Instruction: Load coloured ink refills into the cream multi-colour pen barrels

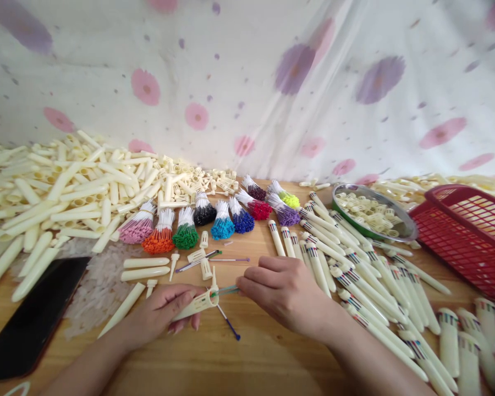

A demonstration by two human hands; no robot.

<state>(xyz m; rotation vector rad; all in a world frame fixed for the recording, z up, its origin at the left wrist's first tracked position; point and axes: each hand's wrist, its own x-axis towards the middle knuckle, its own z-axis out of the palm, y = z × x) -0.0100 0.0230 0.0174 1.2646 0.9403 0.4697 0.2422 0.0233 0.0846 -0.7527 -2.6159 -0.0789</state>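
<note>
My left hand (167,311) is wrapped round a cream plastic pen barrel (200,306), its slotted open end pointing right. A small cream stem sticks up beside that opening. My right hand (286,291) pinches thin blue-green pen refills (227,290) whose other ends reach the barrel's mouth; their exact number is unclear. Just below lies a dark-blue-tipped refill (230,323), partly hidden by the barrel. Behind my hands are loose slotted caps (206,269) and a few refills with purple and green tips (198,261) on the wooden table (247,363).
Bundles of coloured refills (223,221) stand in a row behind. Cream barrels (66,187) heap at left above a black phone (37,313) and clear plastic pieces (97,275). Multicolour pens (363,280), a metal bowl (408,223) and a red basket (462,242) occupy the right.
</note>
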